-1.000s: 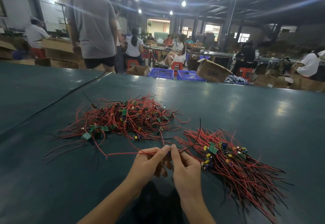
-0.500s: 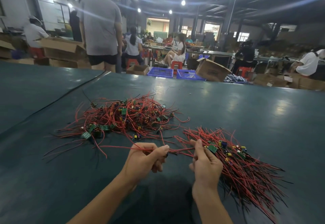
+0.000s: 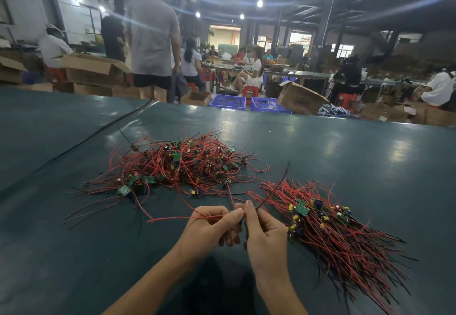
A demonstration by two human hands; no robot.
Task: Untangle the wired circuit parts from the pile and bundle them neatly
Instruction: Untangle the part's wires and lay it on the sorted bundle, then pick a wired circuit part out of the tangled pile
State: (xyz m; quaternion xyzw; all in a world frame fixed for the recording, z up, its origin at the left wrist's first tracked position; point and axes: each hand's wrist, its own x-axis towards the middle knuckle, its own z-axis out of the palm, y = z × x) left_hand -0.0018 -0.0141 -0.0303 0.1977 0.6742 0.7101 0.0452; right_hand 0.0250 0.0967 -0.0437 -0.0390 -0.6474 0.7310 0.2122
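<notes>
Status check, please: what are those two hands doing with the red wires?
Left hand and right hand both pinching one red wire. Wire loops back toward tangled pile, possible snag. Neat bundle at right.

The tangled pile [image 3: 182, 166] sprawls ahead, the combed bundle [image 3: 333, 230] to its right; I pinch one red wire [image 3: 172, 219] before them.
</notes>
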